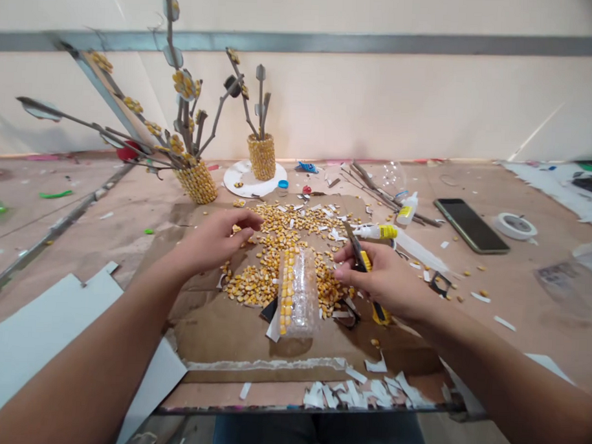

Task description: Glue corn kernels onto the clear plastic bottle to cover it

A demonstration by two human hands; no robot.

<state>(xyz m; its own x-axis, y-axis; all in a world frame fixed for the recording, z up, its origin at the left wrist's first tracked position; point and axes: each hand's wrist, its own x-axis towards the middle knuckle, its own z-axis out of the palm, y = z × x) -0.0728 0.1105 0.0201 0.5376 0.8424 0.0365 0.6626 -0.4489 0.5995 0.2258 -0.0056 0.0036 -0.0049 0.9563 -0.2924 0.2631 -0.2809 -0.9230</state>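
My right hand (394, 274) is closed around a yellow and black utility knife (363, 260), its blade end pointing up and away from me. My left hand (220, 239) hovers by the left side of the corn kernels (252, 282), fingers loosely bent and thumb apart, with nothing visibly held. Between both hands a clear plastic cylinder (306, 297) lies on its side. Rows of kernels (287, 290) are stuck along its left part; the rest is bare. Kernels and white scraps spread over the cardboard (214, 336) beneath it.
Two kernel-covered pots, one at left (196, 183) and one on a white disc (262, 157), hold branches. To the right are glue bottles (407, 208), sticks (375, 186), a phone (471, 225) and a tape roll (515, 226). Paper scraps (353, 393) line the near edge.
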